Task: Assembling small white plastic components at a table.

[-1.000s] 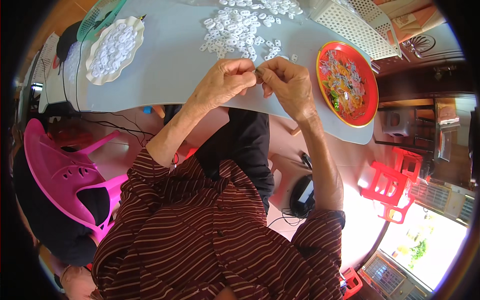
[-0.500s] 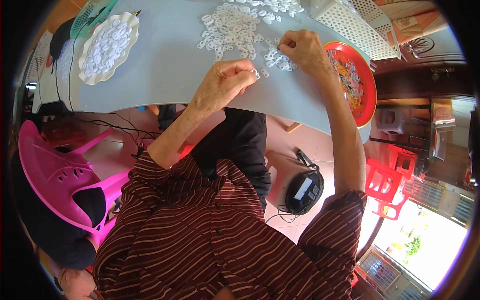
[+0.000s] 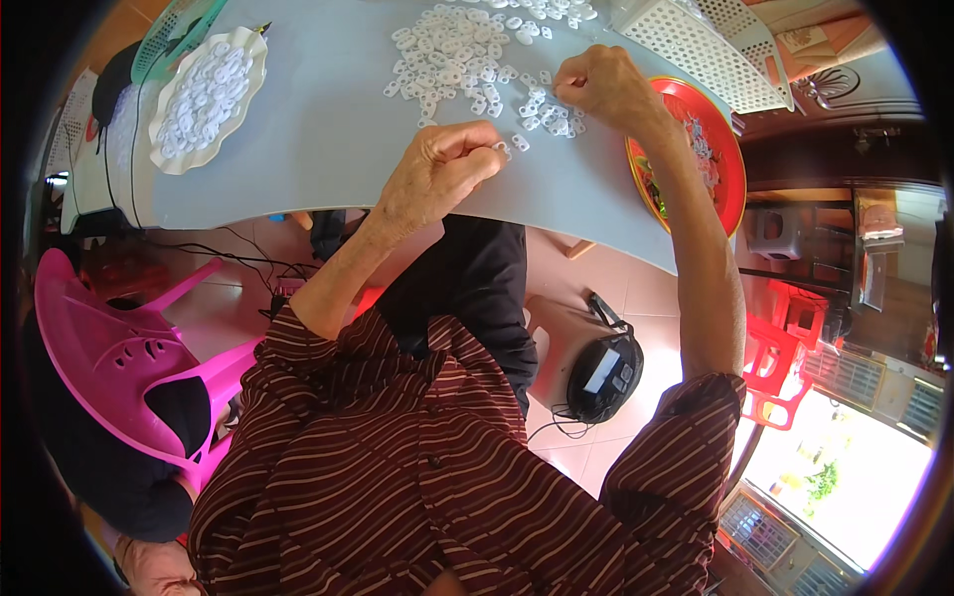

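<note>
My left hand [image 3: 442, 169] is closed near the table's front edge, with a small white plastic piece [image 3: 504, 149] between thumb and forefinger. One loose white piece [image 3: 521, 142] lies just past those fingertips. To the right and farther off, my right hand [image 3: 608, 87] is closed, its fingers curled toward the table. Whatever its fingertips hold, if anything, is hidden. Beside it lies a small group of white pieces [image 3: 553, 121], each with holes through it. A bigger heap of the same pieces [image 3: 452, 50] spreads over the grey-blue table [image 3: 318, 119] behind my left hand.
A red round tray [image 3: 733, 189] holding small clear bits sits beneath my right forearm. A wavy-edged dish [image 3: 189, 167] of white pieces stands at left, near a green basket [image 3: 159, 40]. A white perforated basket [image 3: 686, 60] stands at far right. A pink chair [image 3: 109, 348] is at lower left.
My right hand has shifted slightly away and to the right, and its forearm has swung right, farther over the red tray. The left hand keeps its pinch in nearly the same place.
</note>
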Demonstrator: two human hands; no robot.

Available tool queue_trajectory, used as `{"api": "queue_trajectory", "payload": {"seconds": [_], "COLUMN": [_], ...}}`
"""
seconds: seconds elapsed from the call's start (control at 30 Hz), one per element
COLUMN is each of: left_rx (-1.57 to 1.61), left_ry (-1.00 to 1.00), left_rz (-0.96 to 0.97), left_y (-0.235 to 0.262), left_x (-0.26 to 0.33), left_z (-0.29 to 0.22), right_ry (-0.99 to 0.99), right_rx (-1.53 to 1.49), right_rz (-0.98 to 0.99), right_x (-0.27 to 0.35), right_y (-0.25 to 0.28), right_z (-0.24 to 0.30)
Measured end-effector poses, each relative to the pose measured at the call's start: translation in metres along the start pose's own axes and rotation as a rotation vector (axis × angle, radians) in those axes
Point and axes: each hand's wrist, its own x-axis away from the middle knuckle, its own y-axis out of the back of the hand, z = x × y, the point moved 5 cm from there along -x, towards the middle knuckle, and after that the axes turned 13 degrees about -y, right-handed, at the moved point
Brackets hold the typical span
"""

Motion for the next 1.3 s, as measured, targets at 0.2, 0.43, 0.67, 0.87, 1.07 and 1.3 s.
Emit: {"api": "queue_trajectory", "payload": {"seconds": [0.2, 0.43, 0.67, 0.87, 1.07, 1.3], "left_rx": [-0.037, -0.048, -0.063, -0.049, 0.053, 0.044], "left_ry": [-0.024, 0.002, 0.012, -0.004, -0.057, -0.044], "left_rz": [-0.007, -0.009, 0.0, -0.009, -0.046, -0.015], "left_y": [-0.001, 0.002, 0.0, 0.0, 0.0, 0.003], "left_x": [-0.002, -0.002, -0.002, -0.002, -0.004, -0.003], "left_z": [0.0, 0.002, -0.002, -0.001, -0.004, -0.001], "right_ry": [0.063, -0.095, -0.034, 0.158, 0.069, -0.321], "right_rx": [0.168, 0.027, 0.034, 0.256, 0.032, -0.971], "right_rz": [-0.151, 0.186, 0.168, -0.128, -0.191, 0.056], "right_x": [0.007, 0.003, 0.001, 0.001, 0.028, 0.077], "right_y": [-0.01, 0.002, -0.005, -0.012, -0.004, -0.051], "right_z": [0.012, 0.02, 0.009, 0.015, 0.03, 0.03]}}
